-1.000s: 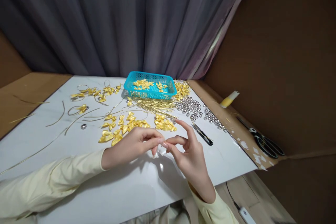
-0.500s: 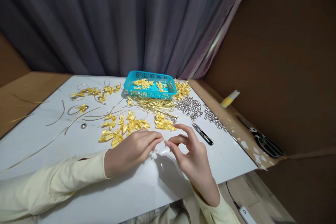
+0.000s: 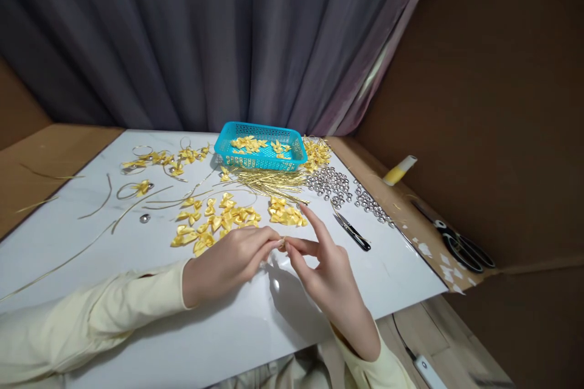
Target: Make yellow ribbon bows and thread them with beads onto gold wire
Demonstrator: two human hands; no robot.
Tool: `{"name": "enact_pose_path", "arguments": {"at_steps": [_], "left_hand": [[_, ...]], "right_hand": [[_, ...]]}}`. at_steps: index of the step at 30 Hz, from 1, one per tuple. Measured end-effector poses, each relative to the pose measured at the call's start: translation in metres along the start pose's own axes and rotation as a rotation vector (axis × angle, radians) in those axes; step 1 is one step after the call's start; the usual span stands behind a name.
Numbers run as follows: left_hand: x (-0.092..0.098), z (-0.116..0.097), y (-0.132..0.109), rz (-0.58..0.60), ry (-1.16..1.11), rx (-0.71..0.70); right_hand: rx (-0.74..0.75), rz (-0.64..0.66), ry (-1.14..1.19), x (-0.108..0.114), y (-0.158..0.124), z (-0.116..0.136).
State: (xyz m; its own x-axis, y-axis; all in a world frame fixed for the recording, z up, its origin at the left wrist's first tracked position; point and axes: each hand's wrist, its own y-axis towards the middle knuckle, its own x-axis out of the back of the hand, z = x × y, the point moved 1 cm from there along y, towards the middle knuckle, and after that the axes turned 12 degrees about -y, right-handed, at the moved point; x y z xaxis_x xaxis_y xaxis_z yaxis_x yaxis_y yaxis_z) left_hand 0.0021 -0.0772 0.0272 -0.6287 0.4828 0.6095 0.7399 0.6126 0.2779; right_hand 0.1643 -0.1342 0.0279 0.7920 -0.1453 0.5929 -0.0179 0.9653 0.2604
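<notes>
My left hand (image 3: 237, 258) is pinched closed over the front of the white table, its fingertips meeting those of my right hand. My right hand (image 3: 331, 276) also pinches with thumb and a finger, while its index finger points up and away. Between the fingertips is something small and gold-coloured, mostly hidden, too small to name. Just beyond the left hand lie several yellow ribbon bows (image 3: 228, 217). A tighter heap of yellow bows (image 3: 285, 213) lies behind the right hand. To its right rest small black-handled scissors (image 3: 353, 233).
A blue basket (image 3: 262, 164) holding yellow bows stands at the back. Before it lie gold cords (image 3: 269, 182); silver beads (image 3: 331, 185) spread to the right. Finished-looking bow loops (image 3: 177, 161) lie back left. Large black scissors (image 3: 460, 246) and a yellow-white tube (image 3: 400, 170) are on the right.
My right hand has shifted slightly left, closing the small gap to the left fingertips. Its index finger is raised straighter. The left hand has barely moved.
</notes>
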Motion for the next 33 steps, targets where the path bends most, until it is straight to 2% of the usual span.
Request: {"name": "enact_pose_path", "arguments": {"at_steps": [5, 10, 17, 20, 23, 27, 30, 33], "left_hand": [[0.003, -0.004, 0.003, -0.059, -0.108, 0.084], [0.001, -0.005, 0.001, -0.077, -0.039, -0.024], [-0.002, 0.003, -0.002, -0.128, 0.213, -0.227], [-0.002, 0.005, -0.002, -0.142, 0.242, -0.23], [-0.002, 0.005, -0.002, -0.111, 0.188, -0.174], [0.0, 0.002, -0.001, -0.105, 0.088, -0.112], [0.0, 0.0, -0.001, -0.104, 0.04, -0.114], [0.0, 0.0, -0.001, -0.081, 0.054, -0.126]], "right_hand": [[0.006, -0.096, 0.034, -0.001, 0.001, 0.0], [0.002, -0.021, 0.102, -0.005, 0.006, -0.002], [0.015, -0.125, -0.025, -0.012, 0.001, -0.004], [0.023, -0.17, -0.064, -0.011, 0.0, -0.002], [0.029, -0.2, -0.081, -0.007, 0.002, 0.0], [0.003, -0.141, -0.002, -0.004, 0.007, 0.001], [-0.04, -0.065, 0.081, -0.005, 0.009, 0.001], [-0.061, -0.051, 0.108, -0.007, 0.009, 0.001]]}}
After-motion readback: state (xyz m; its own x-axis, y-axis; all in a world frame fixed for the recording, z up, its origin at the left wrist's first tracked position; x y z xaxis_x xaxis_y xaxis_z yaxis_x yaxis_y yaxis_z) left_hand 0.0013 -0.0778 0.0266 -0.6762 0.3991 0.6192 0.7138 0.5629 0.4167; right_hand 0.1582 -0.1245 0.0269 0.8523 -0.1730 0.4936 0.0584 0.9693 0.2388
